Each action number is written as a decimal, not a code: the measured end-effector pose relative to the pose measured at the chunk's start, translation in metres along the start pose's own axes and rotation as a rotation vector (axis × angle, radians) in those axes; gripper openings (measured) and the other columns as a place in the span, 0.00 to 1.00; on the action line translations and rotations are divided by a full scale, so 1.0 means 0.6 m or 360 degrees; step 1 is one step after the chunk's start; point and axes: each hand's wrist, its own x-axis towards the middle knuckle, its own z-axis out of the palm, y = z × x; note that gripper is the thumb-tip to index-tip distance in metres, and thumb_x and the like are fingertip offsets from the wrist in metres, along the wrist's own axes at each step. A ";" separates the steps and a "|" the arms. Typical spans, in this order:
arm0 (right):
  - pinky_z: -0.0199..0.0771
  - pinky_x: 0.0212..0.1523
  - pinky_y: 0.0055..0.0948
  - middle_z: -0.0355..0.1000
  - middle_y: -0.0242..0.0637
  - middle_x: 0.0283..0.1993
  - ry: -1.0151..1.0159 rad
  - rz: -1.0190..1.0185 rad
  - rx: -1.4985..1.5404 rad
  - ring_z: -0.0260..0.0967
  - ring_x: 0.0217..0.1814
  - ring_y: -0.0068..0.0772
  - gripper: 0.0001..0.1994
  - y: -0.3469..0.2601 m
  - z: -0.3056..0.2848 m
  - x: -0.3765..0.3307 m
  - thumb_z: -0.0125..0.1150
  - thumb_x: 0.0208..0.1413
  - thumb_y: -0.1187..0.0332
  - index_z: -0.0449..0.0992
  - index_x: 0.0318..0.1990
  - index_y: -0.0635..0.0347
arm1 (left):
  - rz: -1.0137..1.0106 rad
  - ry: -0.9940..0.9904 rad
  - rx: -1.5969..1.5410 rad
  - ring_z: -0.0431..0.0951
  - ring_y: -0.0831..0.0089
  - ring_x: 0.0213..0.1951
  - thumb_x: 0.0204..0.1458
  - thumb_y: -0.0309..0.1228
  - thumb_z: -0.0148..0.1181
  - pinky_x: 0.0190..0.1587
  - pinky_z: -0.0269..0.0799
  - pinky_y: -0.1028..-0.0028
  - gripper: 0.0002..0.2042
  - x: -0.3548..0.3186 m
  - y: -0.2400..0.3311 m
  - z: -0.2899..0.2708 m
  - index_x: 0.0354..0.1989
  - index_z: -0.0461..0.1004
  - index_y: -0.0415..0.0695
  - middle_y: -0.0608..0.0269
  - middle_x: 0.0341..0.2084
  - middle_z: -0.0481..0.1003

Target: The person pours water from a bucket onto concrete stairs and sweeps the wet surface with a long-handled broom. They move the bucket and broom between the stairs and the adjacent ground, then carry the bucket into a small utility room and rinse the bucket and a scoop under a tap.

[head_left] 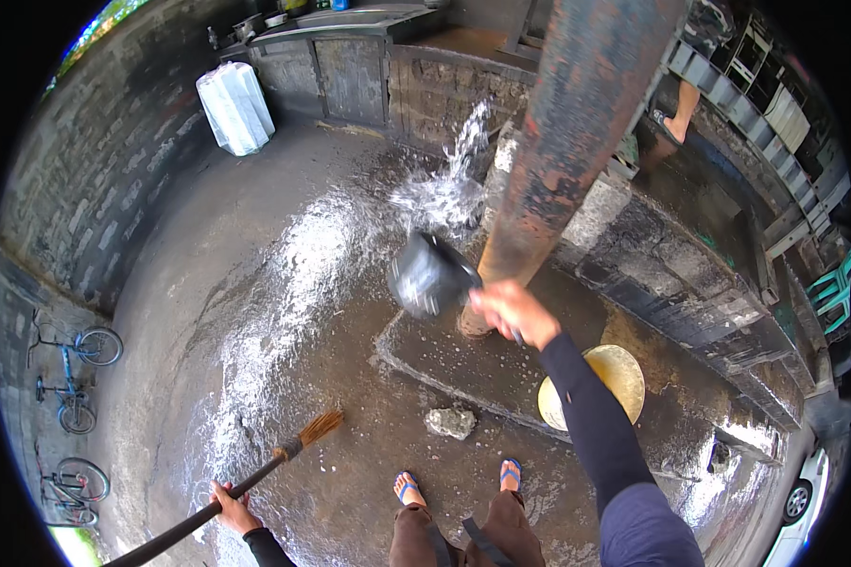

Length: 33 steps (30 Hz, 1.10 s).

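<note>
**Dipper point(424, 276) and broom point(267, 467) in hand**

The person's right hand point(518, 314) is closed round the handle of the black dipper, raised beside the pillar point(581, 123); the left hand point(234, 507) is wrapped round the broom. From where I stand: bucket point(635, 367) at the slab's point(444, 359) near edge, rock point(450, 422) just off it, water point(442, 200) splashing beyond the dipper.

no readable words, labels, brands, numbers or signs anywhere in view
</note>
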 end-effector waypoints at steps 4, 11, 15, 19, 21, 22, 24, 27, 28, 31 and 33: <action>0.52 0.14 0.24 0.60 0.24 0.16 0.0269 0.0049 -0.0200 0.55 0.12 0.16 0.15 0.234 -0.106 -0.261 0.56 0.63 0.63 0.65 0.24 0.56 | 0.0052 -0.0171 0.0114 0.75 0.77 0.37 0.60 0.51 0.60 0.33 0.70 0.73 0.17 -0.075 -0.017 0.003 0.42 0.71 0.50 0.65 0.36 0.77; 0.65 0.17 0.29 0.69 0.34 0.21 0.1025 0.0890 -0.0021 0.67 0.19 0.28 0.06 0.600 -0.376 -0.571 0.58 0.49 0.70 0.73 0.34 0.60 | 0.0082 -0.0239 0.0169 0.75 0.73 0.47 0.61 0.52 0.58 0.46 0.72 0.63 0.18 -0.237 -0.068 -0.005 0.44 0.69 0.50 0.64 0.43 0.76; 0.75 0.47 0.53 0.78 0.56 0.37 0.0688 0.1254 -0.1517 0.76 0.44 0.62 0.13 0.818 -0.483 -0.460 0.64 0.47 0.65 0.76 0.35 0.66 | 0.0087 -0.0291 0.0278 0.74 0.72 0.50 0.62 0.51 0.57 0.51 0.72 0.60 0.17 -0.293 -0.082 -0.005 0.44 0.69 0.50 0.64 0.45 0.76; 0.78 0.48 0.49 0.79 0.56 0.42 0.0684 0.1373 -0.1676 0.77 0.48 0.60 0.08 0.941 -0.494 -0.327 0.63 0.51 0.71 0.80 0.35 0.66 | 0.0055 -0.0308 0.0264 0.75 0.71 0.53 0.63 0.49 0.56 0.53 0.71 0.55 0.15 -0.321 -0.081 -0.017 0.46 0.69 0.52 0.65 0.49 0.76; 0.78 0.48 0.50 0.78 0.58 0.42 0.0947 0.1431 -0.1378 0.77 0.48 0.62 0.09 0.978 -0.450 -0.286 0.63 0.52 0.70 0.82 0.37 0.66 | 0.0004 -0.0238 0.0272 0.75 0.71 0.54 0.63 0.49 0.57 0.53 0.72 0.54 0.15 -0.328 -0.086 -0.022 0.47 0.68 0.53 0.66 0.49 0.76; 0.78 0.47 0.50 0.78 0.58 0.41 0.1073 0.1343 -0.1230 0.77 0.48 0.62 0.09 0.991 -0.434 -0.278 0.63 0.51 0.69 0.82 0.37 0.65 | 0.0010 -0.0211 0.0268 0.75 0.70 0.53 0.63 0.49 0.56 0.53 0.72 0.55 0.15 -0.330 -0.092 -0.024 0.47 0.68 0.54 0.66 0.49 0.76; 0.79 0.45 0.49 0.78 0.59 0.41 0.0833 0.1252 -0.1449 0.77 0.47 0.61 0.10 1.010 -0.414 -0.263 0.62 0.51 0.67 0.82 0.37 0.64 | 0.0033 -0.0135 0.0269 0.75 0.69 0.53 0.64 0.50 0.55 0.52 0.72 0.54 0.16 -0.331 -0.106 -0.029 0.48 0.68 0.53 0.65 0.49 0.75; 0.78 0.32 0.45 0.79 0.54 0.29 0.0683 0.0529 -0.1478 0.79 0.32 0.54 0.12 1.013 -0.416 -0.277 0.59 0.50 0.63 0.80 0.32 0.64 | 0.0023 -0.0136 0.0218 0.76 0.69 0.52 0.64 0.50 0.54 0.52 0.73 0.54 0.17 -0.331 -0.127 -0.045 0.48 0.67 0.51 0.63 0.49 0.75; 0.73 0.24 0.42 0.75 0.48 0.23 0.0738 0.0730 -0.0953 0.74 0.23 0.46 0.10 0.999 -0.424 -0.292 0.58 0.50 0.64 0.77 0.28 0.63 | -0.0017 -0.0133 0.0213 0.73 0.68 0.55 0.65 0.50 0.53 0.56 0.71 0.52 0.18 -0.330 -0.129 -0.050 0.52 0.67 0.51 0.61 0.52 0.74; 0.49 0.07 0.27 0.58 0.28 0.12 0.0851 0.1235 0.0049 0.54 0.08 0.24 0.09 0.910 -0.437 -0.359 0.55 0.51 0.66 0.65 0.21 0.52 | -0.0006 -0.0075 0.0148 0.74 0.68 0.53 0.63 0.49 0.57 0.54 0.73 0.54 0.17 -0.323 -0.129 -0.061 0.48 0.67 0.49 0.62 0.49 0.75; 0.50 0.07 0.26 0.59 0.29 0.14 0.0831 0.1165 0.0270 0.53 0.08 0.23 0.07 0.814 -0.423 -0.414 0.55 0.50 0.66 0.67 0.25 0.54 | 0.0007 -0.0035 0.0105 0.75 0.70 0.51 0.63 0.48 0.57 0.52 0.73 0.55 0.16 -0.311 -0.126 -0.061 0.47 0.67 0.50 0.62 0.47 0.76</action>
